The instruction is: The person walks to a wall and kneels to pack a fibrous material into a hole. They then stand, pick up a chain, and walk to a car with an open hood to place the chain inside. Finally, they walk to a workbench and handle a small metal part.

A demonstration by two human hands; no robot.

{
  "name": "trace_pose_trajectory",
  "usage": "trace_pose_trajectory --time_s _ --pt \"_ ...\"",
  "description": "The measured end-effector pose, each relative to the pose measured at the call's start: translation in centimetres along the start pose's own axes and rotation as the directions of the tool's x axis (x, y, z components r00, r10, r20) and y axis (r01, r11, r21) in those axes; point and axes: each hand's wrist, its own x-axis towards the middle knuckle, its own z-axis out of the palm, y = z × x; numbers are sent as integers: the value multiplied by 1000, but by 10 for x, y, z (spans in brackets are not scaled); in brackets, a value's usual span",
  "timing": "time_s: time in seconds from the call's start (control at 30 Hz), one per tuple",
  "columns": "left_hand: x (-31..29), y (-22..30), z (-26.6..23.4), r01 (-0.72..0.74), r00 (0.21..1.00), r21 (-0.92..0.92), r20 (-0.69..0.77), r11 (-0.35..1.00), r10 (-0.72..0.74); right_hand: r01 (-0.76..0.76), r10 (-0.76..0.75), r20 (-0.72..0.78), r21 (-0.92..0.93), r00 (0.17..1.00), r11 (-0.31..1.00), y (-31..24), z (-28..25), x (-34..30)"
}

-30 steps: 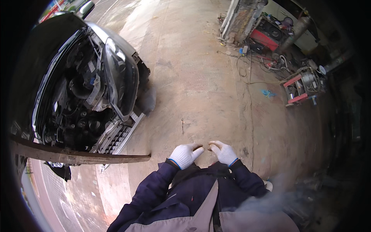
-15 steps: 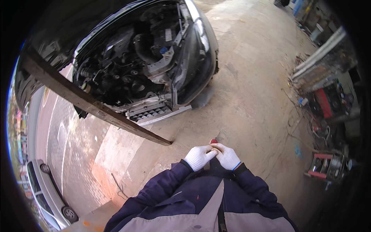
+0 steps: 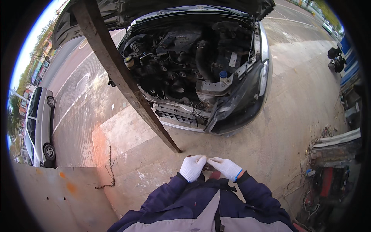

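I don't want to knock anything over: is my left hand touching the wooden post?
Apart. The head view shows a strip of bare floor between the left hand and the lower end of the wooden post.

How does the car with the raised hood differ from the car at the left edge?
The car with the raised hood shows its front and open engine bay; the car at the left edge shows its side, two wheels in view.
The first fills far more of the picture than the second.
The first's front end looks partly stripped; the second's visible side looks whole.
Both have silvery bodywork.
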Motion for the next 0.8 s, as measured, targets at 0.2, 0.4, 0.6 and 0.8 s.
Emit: trace_pose_trajectory --time_s 0.2,0.4,0.6,0.8 --pt "39 -19 -77 88 978 -243 -162 966 -130 -268 136 247 645 959 715 -40 -19 55" --pt "48 -37 -133 -19 986 -244 -164 970 -22 -25 -268 212 824 940 566 -44 -23 119" --pt "25 -98 -209 27 924 -400 -340 916 -175 71 -70 -27 641 997 764 -48 -60 187" --pt "-14 -190 -258 27 618 -583 -629 812 -472 95 153 -420 514 894 852 -41 -151 305"
